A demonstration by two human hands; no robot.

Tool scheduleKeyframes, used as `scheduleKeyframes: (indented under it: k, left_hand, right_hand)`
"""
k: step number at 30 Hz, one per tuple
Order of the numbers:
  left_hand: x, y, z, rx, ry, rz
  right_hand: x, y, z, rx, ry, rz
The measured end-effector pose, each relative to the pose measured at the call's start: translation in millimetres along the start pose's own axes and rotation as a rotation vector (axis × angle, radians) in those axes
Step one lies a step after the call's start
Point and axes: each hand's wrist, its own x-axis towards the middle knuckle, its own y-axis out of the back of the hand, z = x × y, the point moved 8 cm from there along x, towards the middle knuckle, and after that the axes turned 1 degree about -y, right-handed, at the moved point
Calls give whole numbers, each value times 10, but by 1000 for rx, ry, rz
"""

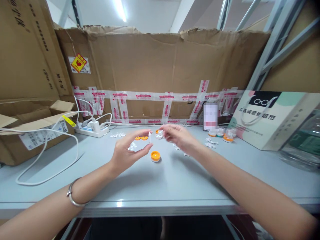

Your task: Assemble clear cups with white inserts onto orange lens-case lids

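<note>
My left hand (130,146) pinches a thin, white, disc-like plastic piece (150,138) on edge between thumb and fingertips, above the table. Just to its right is my right hand (177,135), somewhat blurred, its fingers curled together; whatever they hold, if anything, is hidden. Below and between the hands stands a round orange-and-white part (155,156). Behind the fingers are a small white round cup (158,136) and, partly covered, an orange piece. Two orange discs (141,138) lie beyond my left thumb, with small white pieces (132,146) close by.
More white pieces lie at back left (117,135) and at right (211,143). Clear-topped small containers (228,136) stand near a phone (210,116) and a paper bag (267,130). A power strip (92,130), looping white cable (45,182) and open carton (37,133) occupy the left.
</note>
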Motion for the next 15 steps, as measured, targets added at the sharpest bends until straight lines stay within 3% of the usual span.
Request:
scheduleKeyframes:
  k: [2, 3, 4, 6, 9, 15]
  left_hand:
    - [-9, 12, -29, 18, 18, 3]
    - [-10, 14, -29, 25, 14, 1]
    - [-10, 14, -21, 34, 2, -2]
    - [-5, 8, 13, 51, -36, -12]
    - [0, -15, 61, 69, -86, -38]
    - [-20, -51, 64, 72, -109, -75]
  right_hand:
    - [102, 508, -93, -346, 112, 238]
    - [143, 714, -87, -555, 101, 307]
    - [189, 876, -26, -765, 37, 319]
    - [251, 1108, 122, -878, -46, 304]
    - [299, 1218, 344, -944, -120, 282]
    - [379, 1156, 595, -998, -169, 296]
